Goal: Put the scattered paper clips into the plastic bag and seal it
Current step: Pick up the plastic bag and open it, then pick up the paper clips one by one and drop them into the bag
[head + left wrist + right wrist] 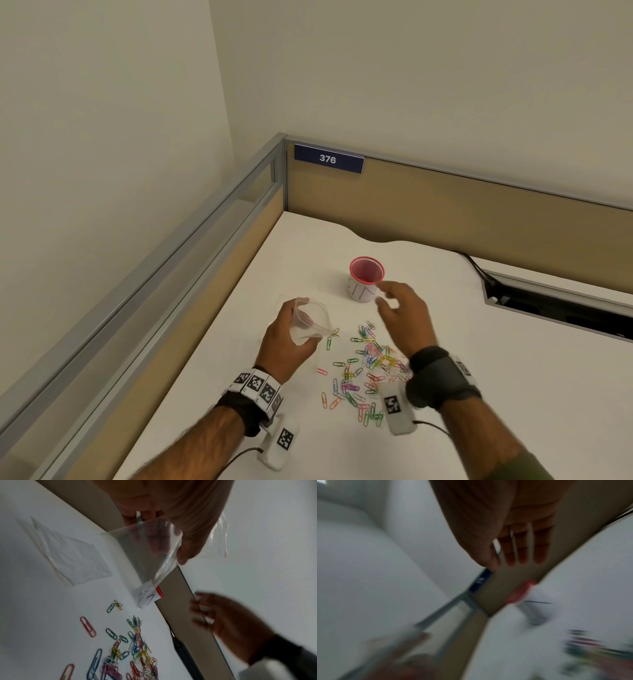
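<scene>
My left hand [298,325] grips a small clear plastic bag [315,318] and holds it just above the white table, left of the clips. In the left wrist view the bag [137,555] hangs between the thumb and fingers of the left hand [168,553], with nothing visible inside. Several coloured paper clips [366,370] lie scattered on the table between my forearms, also the paper clips [128,649] below the bag. My right hand [387,296] hovers above the clips, blurred, fingers spread and empty. The right hand [506,563] shows straight fingers.
A white cup with a pink rim [366,279] stands behind the clips, near my right fingertips. A flat clear plastic sheet [73,558] lies on the table to the left. Tan partition walls [445,205] enclose the corner. A cable slot [548,308] opens at the right.
</scene>
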Motion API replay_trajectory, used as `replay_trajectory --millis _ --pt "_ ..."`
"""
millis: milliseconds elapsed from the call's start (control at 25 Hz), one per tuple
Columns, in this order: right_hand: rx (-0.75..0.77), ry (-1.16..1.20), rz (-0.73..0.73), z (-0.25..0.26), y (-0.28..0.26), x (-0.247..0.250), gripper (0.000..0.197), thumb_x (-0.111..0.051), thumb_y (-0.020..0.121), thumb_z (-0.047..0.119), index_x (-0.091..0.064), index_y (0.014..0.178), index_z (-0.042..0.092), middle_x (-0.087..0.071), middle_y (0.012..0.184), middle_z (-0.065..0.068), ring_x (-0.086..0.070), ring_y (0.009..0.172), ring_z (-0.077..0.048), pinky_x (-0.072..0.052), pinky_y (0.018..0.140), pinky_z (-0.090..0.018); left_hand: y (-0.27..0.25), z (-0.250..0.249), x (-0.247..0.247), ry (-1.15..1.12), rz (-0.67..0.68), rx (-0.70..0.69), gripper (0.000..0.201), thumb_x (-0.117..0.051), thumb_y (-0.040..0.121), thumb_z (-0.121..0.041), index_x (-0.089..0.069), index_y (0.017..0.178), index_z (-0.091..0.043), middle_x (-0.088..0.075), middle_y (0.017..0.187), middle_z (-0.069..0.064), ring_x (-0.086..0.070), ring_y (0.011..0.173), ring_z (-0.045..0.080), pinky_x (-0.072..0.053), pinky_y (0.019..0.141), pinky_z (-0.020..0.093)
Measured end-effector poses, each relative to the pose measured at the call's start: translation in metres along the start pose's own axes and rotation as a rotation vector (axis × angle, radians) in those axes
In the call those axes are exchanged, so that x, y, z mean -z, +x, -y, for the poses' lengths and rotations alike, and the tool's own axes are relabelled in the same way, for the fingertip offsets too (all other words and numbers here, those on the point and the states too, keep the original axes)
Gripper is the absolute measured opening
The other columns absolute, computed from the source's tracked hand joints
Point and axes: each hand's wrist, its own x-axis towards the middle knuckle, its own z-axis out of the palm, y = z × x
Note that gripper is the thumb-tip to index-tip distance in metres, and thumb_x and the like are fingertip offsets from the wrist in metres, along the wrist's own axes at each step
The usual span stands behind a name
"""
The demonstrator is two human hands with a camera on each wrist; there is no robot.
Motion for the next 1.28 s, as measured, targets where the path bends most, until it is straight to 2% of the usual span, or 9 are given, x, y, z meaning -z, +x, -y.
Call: replay_trajectory --millis 160,400,520,720,840,1000,1120,1200,1280 --pt "-0.314 -0.284 0.169 -0.062 -0.016 -0.008 0.025 -0.058 0.092 0.027 -0.061 0.116 0.021 -0.06 0.124 -0.005 -0.059 0.107 -0.02 -0.048 0.096 -0.037 -0.002 0.005 0.011 -0.06 0.029 0.013 0.07 -0.084 0.073 -0.012 -0.049 0.131 -0.029 -0.067 0.106 -0.007 -0.064 0.1 0.002 -0.048 0.08 0.006" --pt "-0.082 0.07 0.289 0.028 -0.032 -0.048 0.035 -0.057 0.085 0.056 -0.07 0.091 0.023 -0.067 0.087 0.011 -0.061 0.079 -0.007 -0.052 0.073 -0.025 -0.008 0.005 0.0 -0.004 0.139 0.011 0.076 -0.083 0.074 -0.013 -0.044 0.135 -0.034 -0.062 0.123 -0.009 -0.061 0.114 0.007 -0.051 0.091 0.013" --pt "-0.064 0.014 0.283 0.047 -0.027 -0.058 0.021 -0.059 0.09 0.036 -0.067 0.085 0.017 -0.064 0.08 0.004 -0.057 0.07 -0.009 -0.047 0.067 -0.023 -0.007 0.001 -0.008 0.043 0.176 0.0 0.083 -0.085 0.073 -0.022 -0.036 0.137 -0.045 -0.057 0.13 -0.011 -0.056 0.12 0.006 -0.051 0.1 0.027" --pt "-0.172 0.062 0.192 0.052 -0.023 -0.066 0.012 -0.055 0.091 0.023 -0.06 0.081 0.018 -0.062 0.08 -0.001 -0.06 0.075 -0.017 -0.045 0.064 -0.018 -0.009 -0.003 -0.02 0.006 0.134 0.021 0.109 -0.092 0.065 -0.034 -0.026 0.151 -0.033 -0.046 0.133 -0.017 -0.048 0.123 0.001 -0.042 0.097 0.015" --pt "-0.161 0.091 0.193 0.054 -0.028 -0.066 0.017 -0.055 0.092 0.03 -0.061 0.082 0.016 -0.064 0.082 -0.003 -0.061 0.074 -0.019 -0.05 0.064 -0.024 -0.013 -0.001 -0.025 0.041 0.077 -0.004 0.095 -0.085 0.068 -0.039 -0.031 0.147 -0.036 -0.049 0.131 -0.018 -0.051 0.124 0.002 -0.047 0.104 0.025" --pt "-0.109 0.175 0.213 0.028 -0.027 -0.053 0.031 -0.052 0.091 0.047 -0.061 0.078 0.021 -0.067 0.077 -0.003 -0.064 0.071 -0.023 -0.057 0.066 -0.041 -0.018 -0.002 -0.017 0.051 0.012 -0.029 0.067 -0.082 0.075 -0.022 -0.044 0.127 -0.039 -0.061 0.11 -0.016 -0.06 0.108 0.007 -0.052 0.093 0.029" --pt "-0.138 -0.167 0.268 -0.031 -0.02 -0.039 0.021 -0.053 0.093 0.039 -0.063 0.098 0.021 -0.067 0.103 -0.002 -0.062 0.092 -0.019 -0.053 0.083 -0.039 -0.019 0.001 -0.006 0.042 0.006 -0.034 0.062 -0.082 0.074 -0.021 -0.046 0.121 -0.039 -0.062 0.106 -0.016 -0.06 0.108 0.009 -0.045 0.091 0.022" --pt "-0.306 -0.443 0.37 -0.074 -0.024 -0.035 0.032 -0.051 0.093 0.03 -0.054 0.122 0.018 -0.053 0.126 -0.009 -0.051 0.115 -0.026 -0.047 0.096 -0.04 -0.019 0.004 -0.001 0.02 0.01 -0.026 0.063 -0.083 0.073 -0.024 -0.047 0.121 -0.039 -0.062 0.108 -0.016 -0.059 0.11 0.007 -0.046 0.092 0.023" --pt "-0.412 -0.574 0.419 -0.099 -0.032 -0.041 0.035 -0.044 0.091 0.022 -0.049 0.126 0.015 -0.043 0.13 -0.012 -0.042 0.121 -0.03 -0.045 0.098 -0.044 -0.02 0.006 0.002 -0.004 0.007 -0.022 0.063 -0.083 0.071 -0.026 -0.047 0.122 -0.039 -0.063 0.11 -0.016 -0.059 0.112 0.006 -0.049 0.092 0.026"
